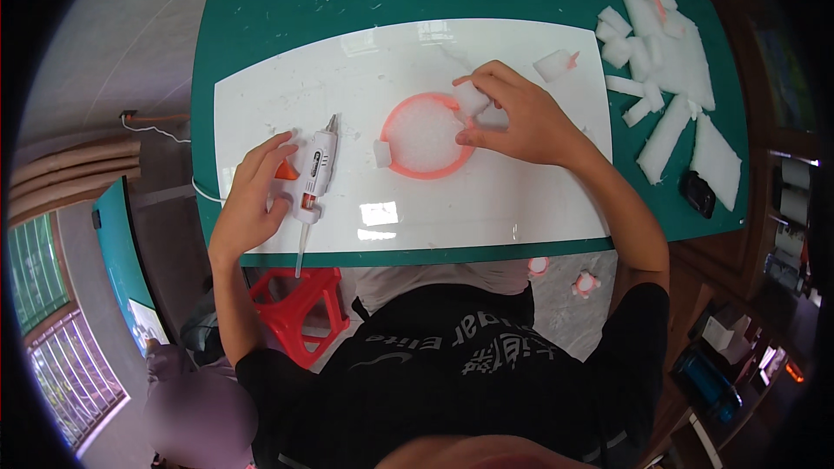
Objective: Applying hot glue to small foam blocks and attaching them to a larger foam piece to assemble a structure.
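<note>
The left hand, fingers loosely parted beside the glue gun, could brush a hot nozzle. On the white board, the pink ring may skew if the right hand, pinching a foam block at its edge, presses unevenly.

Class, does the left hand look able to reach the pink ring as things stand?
Probably yes, but not straight across: the white hot glue gun lies between the left hand and the pink ring; reaching over it looks feasible.
</note>
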Motion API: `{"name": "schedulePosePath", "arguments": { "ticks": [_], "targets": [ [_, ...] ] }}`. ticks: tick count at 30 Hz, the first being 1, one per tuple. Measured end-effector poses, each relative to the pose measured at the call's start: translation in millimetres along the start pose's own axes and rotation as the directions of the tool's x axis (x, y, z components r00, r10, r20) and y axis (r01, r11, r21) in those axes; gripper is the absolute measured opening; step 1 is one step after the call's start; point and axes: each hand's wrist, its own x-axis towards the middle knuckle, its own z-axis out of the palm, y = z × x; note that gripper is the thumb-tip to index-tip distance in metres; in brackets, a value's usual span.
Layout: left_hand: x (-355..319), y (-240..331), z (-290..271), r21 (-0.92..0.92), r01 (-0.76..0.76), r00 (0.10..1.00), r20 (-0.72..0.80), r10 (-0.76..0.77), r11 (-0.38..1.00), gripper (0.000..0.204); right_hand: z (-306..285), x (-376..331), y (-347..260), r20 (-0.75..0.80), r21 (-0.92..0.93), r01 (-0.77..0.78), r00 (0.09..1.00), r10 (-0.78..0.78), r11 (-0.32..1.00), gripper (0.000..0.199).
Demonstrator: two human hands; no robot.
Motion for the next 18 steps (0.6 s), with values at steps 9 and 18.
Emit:
{"name": "schedulePosePath", "arguments": {
  "ticks": [9, 18],
  "targets": [
    [-17.6, -0.3, 12.8, 0.062, 0.021, 1.000, 0.002, -0.021, 0.998, 0.066, -6.9, -7.1, -4.9, 0.123, 0.281, -0.146, 0.986, 0.116, 0.949, 0.055],
    [-20.2, -2.1, 23.0, 0.559, -0.046, 0.994, -0.055, 0.092, 0.828, 0.052, -4.8, -9.4, -0.6, -0.176, 0.257, 0.186, 0.974, -0.143, 0.948, 0.054]
  ]
}}
